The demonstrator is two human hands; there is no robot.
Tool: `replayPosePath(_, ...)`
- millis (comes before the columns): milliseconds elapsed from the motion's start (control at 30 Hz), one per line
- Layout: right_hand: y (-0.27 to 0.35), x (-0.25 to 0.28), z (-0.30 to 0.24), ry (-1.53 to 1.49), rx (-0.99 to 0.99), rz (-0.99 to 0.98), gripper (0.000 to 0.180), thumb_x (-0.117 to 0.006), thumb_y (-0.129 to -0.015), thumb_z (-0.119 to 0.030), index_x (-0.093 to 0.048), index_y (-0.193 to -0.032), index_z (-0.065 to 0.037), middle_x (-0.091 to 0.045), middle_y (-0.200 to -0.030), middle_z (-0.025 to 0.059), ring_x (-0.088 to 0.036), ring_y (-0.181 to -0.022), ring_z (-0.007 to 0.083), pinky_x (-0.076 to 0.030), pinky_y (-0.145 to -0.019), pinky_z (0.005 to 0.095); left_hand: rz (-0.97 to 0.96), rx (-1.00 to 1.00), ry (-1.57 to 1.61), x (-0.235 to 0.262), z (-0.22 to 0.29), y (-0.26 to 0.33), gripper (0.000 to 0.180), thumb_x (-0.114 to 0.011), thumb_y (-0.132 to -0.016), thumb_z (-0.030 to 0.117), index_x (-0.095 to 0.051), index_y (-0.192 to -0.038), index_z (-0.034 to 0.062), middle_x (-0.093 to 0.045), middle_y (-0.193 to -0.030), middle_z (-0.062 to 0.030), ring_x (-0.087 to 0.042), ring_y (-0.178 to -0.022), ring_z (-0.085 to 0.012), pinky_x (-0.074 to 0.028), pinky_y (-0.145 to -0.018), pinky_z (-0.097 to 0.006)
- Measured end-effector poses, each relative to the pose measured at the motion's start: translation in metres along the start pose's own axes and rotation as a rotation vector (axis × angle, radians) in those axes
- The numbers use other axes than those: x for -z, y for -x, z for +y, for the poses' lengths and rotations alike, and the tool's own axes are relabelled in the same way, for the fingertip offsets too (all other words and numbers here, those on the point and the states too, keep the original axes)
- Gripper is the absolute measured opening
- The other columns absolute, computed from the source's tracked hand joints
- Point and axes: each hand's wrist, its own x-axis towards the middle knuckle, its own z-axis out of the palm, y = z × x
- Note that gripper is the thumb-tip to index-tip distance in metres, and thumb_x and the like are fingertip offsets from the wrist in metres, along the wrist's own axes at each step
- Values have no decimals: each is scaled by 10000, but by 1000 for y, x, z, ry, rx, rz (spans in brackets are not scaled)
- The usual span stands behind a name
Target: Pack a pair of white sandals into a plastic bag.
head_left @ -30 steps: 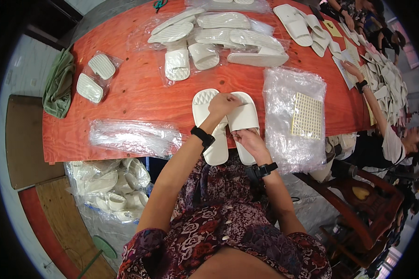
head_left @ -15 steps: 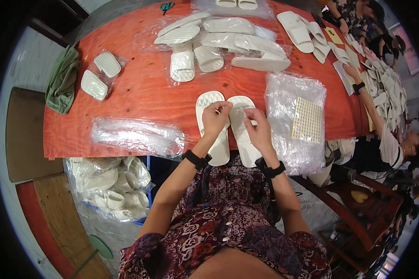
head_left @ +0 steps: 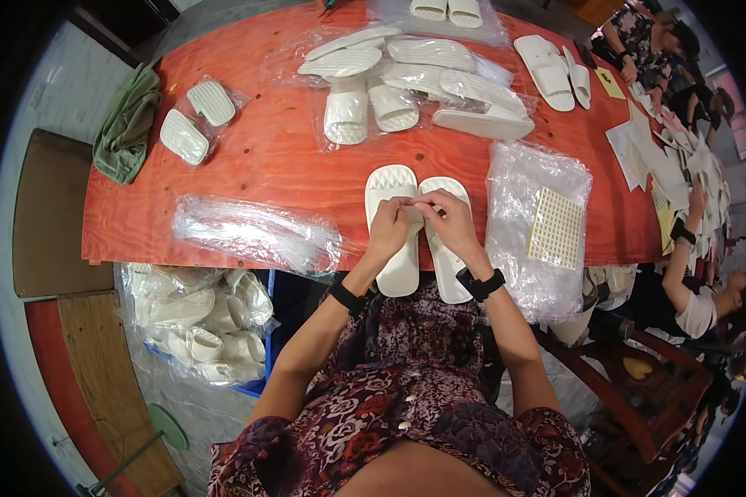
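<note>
A pair of white slippers stands side by side at the table's front edge, heels toward me: the left slipper [head_left: 399,272] and the right slipper [head_left: 452,280]. My left hand [head_left: 391,225] is over the left slipper, thumb and fingers pinched together. Over the right slipper my right hand [head_left: 452,222] is pinched too, its fingertips meeting those of the left between the two slippers. Whatever lies between the fingertips is too small to make out. A pale sheet of small stickers [head_left: 556,229] rests to the right on a stack of clear plastic bags [head_left: 510,190].
Bagged white slippers [head_left: 423,79] lie in a heap at the back. A bagged pair [head_left: 184,137] and a green cloth [head_left: 127,124] are at left, with clear bags [head_left: 253,232] nearer. A blue crate [head_left: 261,377] of slippers stands below. A co-worker's hand [head_left: 695,203] reaches toward a slipper pile at right.
My hands have come together, fingertips now meeting, where before they were apart. The view has shifted slightly. At right, the co-worker's hand has left the paper sheets, and fewer slippers lie near the back-right pair.
</note>
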Motion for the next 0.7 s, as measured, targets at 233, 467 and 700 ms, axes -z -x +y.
replayPosePath(233,-4,-1,-4,-13,-11,-67,130,-629,-839,-123,-664,-920,-28,-634,-853,101,-601,-775,251,-477,-665,331,-44,-116,-362,-9,22,3,365,-473,-879,79,-494,-1223,-43,-507,-1065,-262,-569,-934,-426,-481,-817,-469)
replayPosePath(467,-6,-2,-1,70,29,-62,116,-633,-825,-126,-643,-888,-30,-611,-812,96,-592,-766,269,-476,-665,343,-51,-202,-418,-12,29,1,369,-505,-854,47,-468,-1198,-81,-519,-1065,-280,-570,-884,-411,-490,-779,-454)
replayPosePath(700,-7,11,1,-6,-56,-108,126,-643,-828,-149,-642,-861,-27,-624,-821,76,-619,-717,206,-481,-629,303,-165,282,296,6,32,13,167,-550,-941,159,-604,-962,2,-512,-672,14,-461,-583,-60,-381,-537,-212)
